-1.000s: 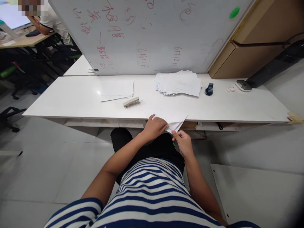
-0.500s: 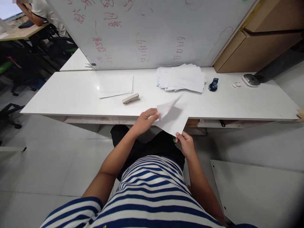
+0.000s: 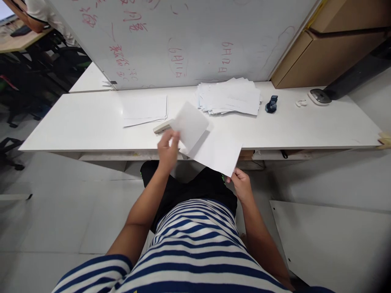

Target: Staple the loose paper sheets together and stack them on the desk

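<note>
My left hand (image 3: 168, 152) pinches the edge of a slightly blurred white sheet of paper (image 3: 192, 124), raised at an angle over the desk. My right hand (image 3: 241, 183) grips the near right corner of another white paper (image 3: 218, 154), which spans the desk's front edge above my lap. Whether the two papers are joined where they overlap, I cannot tell. Just beyond my left hand lies a beige stapler (image 3: 161, 127), partly hidden by the hand and the raised sheet. A thin, neat stack of paper (image 3: 145, 110) rests behind the stapler.
A thick, uneven pile of paper (image 3: 229, 97) lies at the back of the white desk (image 3: 305, 130). Right of it are a dark blue object (image 3: 271, 104), small white earphones (image 3: 301, 103) and a mouse (image 3: 319, 97). A whiteboard (image 3: 195, 40) and cardboard boxes (image 3: 324, 61) stand behind.
My left hand has moved left toward the stapler, swinging the raised sheet left and exposing more of the lower paper. My right hand still holds its corner. The view has shifted slightly.
</note>
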`<state>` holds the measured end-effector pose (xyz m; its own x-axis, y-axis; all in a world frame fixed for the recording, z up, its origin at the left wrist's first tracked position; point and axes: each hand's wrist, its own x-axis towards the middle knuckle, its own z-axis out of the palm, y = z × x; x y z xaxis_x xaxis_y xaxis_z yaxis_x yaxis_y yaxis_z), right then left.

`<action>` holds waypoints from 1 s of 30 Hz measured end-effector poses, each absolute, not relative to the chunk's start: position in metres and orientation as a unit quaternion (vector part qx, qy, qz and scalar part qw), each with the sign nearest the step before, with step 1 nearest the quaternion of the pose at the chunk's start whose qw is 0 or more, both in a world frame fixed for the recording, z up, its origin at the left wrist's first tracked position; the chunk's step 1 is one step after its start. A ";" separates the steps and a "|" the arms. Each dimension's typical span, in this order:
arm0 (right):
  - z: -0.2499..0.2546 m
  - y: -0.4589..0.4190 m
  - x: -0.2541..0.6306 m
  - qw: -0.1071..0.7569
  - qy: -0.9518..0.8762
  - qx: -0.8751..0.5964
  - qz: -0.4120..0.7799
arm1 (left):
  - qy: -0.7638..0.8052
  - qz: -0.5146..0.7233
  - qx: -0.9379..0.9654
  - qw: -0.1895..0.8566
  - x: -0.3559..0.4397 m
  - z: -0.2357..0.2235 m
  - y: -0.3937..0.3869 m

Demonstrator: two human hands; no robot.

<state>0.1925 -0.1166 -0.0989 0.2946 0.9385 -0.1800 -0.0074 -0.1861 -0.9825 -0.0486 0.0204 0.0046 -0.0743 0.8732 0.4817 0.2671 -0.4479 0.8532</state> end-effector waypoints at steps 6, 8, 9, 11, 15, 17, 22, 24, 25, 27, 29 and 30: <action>-0.095 -0.109 0.184 0.500 -0.395 -0.611 0.469 | 0.224 0.214 0.942 0.129 -0.001 -0.001 -0.026; -0.089 -0.107 0.181 0.500 -0.401 -0.608 0.468 | 0.234 0.171 0.953 0.092 0.007 -0.006 -0.032; -0.086 -0.106 0.180 0.499 -0.404 -0.608 0.467 | 0.252 0.165 0.950 0.085 0.008 -0.007 -0.031; -0.081 -0.107 0.180 0.497 -0.407 -0.612 0.462 | 0.302 0.177 0.932 0.090 0.005 -0.008 -0.026; -0.077 -0.110 0.182 0.490 -0.419 -0.613 0.456 | 0.435 0.344 0.824 0.115 -0.020 0.001 0.001; -0.077 -0.112 0.183 0.497 -0.423 -0.606 0.455 | 0.489 0.425 0.752 0.122 -0.034 0.008 0.012; -0.080 -0.113 0.181 0.507 -0.420 -0.588 0.470 | 0.486 0.464 0.723 0.158 -0.043 0.015 0.013; -0.081 -0.113 0.180 0.509 -0.422 -0.580 0.476 | 0.414 0.387 0.809 0.158 -0.034 0.010 0.003; -0.082 -0.113 0.180 0.510 -0.423 -0.576 0.480 | 0.370 0.325 0.857 0.151 -0.029 0.006 -0.003; -0.084 -0.113 0.180 0.514 -0.424 -0.563 0.489 | 0.294 0.190 0.928 0.125 -0.017 -0.006 -0.015; -0.086 -0.114 0.180 0.519 -0.426 -0.548 0.498 | 0.264 0.100 0.954 0.096 -0.009 -0.019 -0.025; -0.086 -0.115 0.180 0.521 -0.426 -0.541 0.504 | 0.261 0.079 0.959 0.082 -0.006 -0.024 -0.029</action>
<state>0.1804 -0.1151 -0.0864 0.1280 0.9865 -0.1022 -0.0635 -0.0946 -0.9935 -0.0059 -0.0292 -0.0243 0.8511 0.5135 0.1093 0.4874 -0.8502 0.1991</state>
